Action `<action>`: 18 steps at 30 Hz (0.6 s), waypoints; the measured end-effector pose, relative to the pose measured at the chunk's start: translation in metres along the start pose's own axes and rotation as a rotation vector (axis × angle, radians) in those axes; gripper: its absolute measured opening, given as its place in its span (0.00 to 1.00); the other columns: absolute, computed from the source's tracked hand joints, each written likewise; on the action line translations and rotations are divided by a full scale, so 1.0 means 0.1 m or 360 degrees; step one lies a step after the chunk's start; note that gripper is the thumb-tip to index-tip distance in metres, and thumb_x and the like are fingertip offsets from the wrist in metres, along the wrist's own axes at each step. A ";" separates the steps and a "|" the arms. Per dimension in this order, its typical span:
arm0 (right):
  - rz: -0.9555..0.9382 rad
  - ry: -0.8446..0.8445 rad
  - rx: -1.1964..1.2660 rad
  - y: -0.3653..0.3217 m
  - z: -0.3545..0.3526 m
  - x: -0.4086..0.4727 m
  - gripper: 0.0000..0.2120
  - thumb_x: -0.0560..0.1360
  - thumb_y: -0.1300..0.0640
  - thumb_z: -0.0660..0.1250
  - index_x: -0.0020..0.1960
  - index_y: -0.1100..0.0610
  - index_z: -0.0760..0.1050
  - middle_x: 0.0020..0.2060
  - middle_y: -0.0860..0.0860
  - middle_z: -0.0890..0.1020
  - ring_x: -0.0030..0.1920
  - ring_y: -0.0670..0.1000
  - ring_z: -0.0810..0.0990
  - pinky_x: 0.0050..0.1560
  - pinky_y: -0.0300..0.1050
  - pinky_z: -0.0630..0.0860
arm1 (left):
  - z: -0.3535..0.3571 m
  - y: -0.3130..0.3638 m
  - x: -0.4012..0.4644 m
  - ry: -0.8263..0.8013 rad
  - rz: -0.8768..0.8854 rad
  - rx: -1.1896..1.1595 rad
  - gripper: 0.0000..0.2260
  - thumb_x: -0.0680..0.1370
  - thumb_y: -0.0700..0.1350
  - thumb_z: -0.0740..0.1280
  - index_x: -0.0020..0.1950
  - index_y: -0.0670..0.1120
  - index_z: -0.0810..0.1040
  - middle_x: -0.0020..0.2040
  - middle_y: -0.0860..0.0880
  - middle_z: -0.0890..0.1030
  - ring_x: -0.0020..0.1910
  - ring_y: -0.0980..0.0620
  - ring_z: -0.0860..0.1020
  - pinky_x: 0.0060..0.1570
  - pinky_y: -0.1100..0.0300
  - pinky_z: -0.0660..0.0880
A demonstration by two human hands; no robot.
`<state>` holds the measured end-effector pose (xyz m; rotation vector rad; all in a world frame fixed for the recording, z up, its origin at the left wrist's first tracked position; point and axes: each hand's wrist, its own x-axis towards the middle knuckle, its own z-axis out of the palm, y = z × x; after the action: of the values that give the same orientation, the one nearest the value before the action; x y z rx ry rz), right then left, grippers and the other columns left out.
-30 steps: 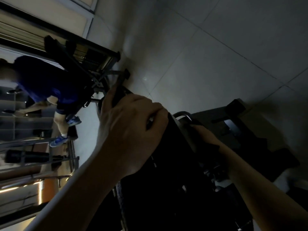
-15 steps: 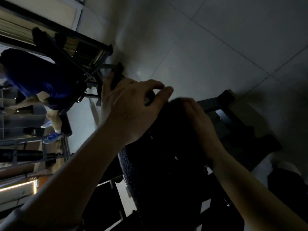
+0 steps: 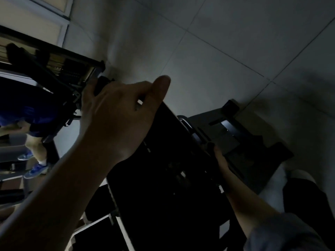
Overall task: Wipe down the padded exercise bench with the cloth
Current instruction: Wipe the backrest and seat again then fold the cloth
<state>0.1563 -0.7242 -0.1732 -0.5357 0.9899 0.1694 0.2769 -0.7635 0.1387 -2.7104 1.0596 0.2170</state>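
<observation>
- Head view: the room is dark and the picture is tilted, so small things are hard to see.
- The black padded bench [image 3: 174, 178] runs from the bottom middle up toward the top left. It stands on a pale tiled floor [image 3: 226, 51].
- Your left hand [image 3: 117, 116] sits on the far top end of the bench. The fingers curl over the end and grip it. The thumb [image 3: 160, 86] sticks up, away from the pad. Half a second ago that thumb was bent down near the other fingers.
- Your right hand [image 3: 220, 160] is low on the right edge of the bench, beside a metal bar [image 3: 192, 129]. Half a second ago it lay up on the top of the pad, close to the left hand. Now the two hands are well apart.
- It is too dark to tell if the right hand is open or closed, or if it holds the cloth. You cannot see the cloth clearly.
- Another person in blue shorts [image 3: 21, 109] and blue shoes [image 3: 36, 170] is at the left, by other gym gear.
</observation>
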 end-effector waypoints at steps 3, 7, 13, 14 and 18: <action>0.0127 -0.0296 0.0145 -0.26 0.12 -0.43 0.23 0.81 0.48 0.52 0.68 0.62 0.68 0.59 0.57 0.75 0.63 0.57 0.72 0.62 0.47 0.67 | 0.02 -0.02 0.00 -0.0052 -0.0034 0.0080 0.35 0.70 0.70 0.36 0.49 0.59 0.80 0.49 0.56 0.82 0.60 0.55 0.74 0.73 0.47 0.49; 0.0024 -0.0417 0.0169 -0.81 0.31 -1.27 0.20 0.78 0.42 0.54 0.60 0.53 0.75 0.47 0.50 0.81 0.49 0.49 0.79 0.46 0.43 0.73 | 0.04 -0.04 0.03 -0.0085 -0.0072 0.0138 0.32 0.73 0.68 0.37 0.52 0.59 0.79 0.53 0.53 0.82 0.63 0.52 0.72 0.72 0.46 0.47; -0.1287 -0.0523 -0.0328 -1.32 0.60 -1.94 0.18 0.79 0.47 0.54 0.68 0.46 0.63 0.65 0.39 0.69 0.66 0.33 0.66 0.64 0.28 0.65 | 0.00 -0.04 -0.01 -0.0089 -0.0007 0.0175 0.25 0.77 0.57 0.41 0.59 0.55 0.74 0.57 0.53 0.81 0.61 0.46 0.74 0.71 0.41 0.51; -0.1360 -0.0517 -0.0372 -1.33 0.60 -1.91 0.19 0.78 0.46 0.54 0.68 0.47 0.64 0.66 0.40 0.70 0.66 0.35 0.67 0.65 0.30 0.65 | 0.00 -0.05 -0.03 -0.0079 -0.0009 0.0155 0.25 0.76 0.56 0.40 0.58 0.54 0.74 0.56 0.52 0.81 0.59 0.45 0.75 0.71 0.41 0.51; -0.0524 -0.0423 -0.0003 -1.12 0.41 -1.50 0.20 0.80 0.46 0.51 0.68 0.54 0.67 0.43 0.37 0.74 0.37 0.30 0.77 0.35 0.19 0.70 | -0.03 -0.06 0.00 -0.0048 -0.0016 0.0177 0.31 0.72 0.56 0.36 0.57 0.52 0.76 0.54 0.50 0.81 0.57 0.44 0.75 0.72 0.43 0.50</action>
<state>0.1462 -0.7848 0.0088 -0.6516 0.6326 -0.0521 0.2810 -0.7598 0.1422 -2.6050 1.0177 0.1911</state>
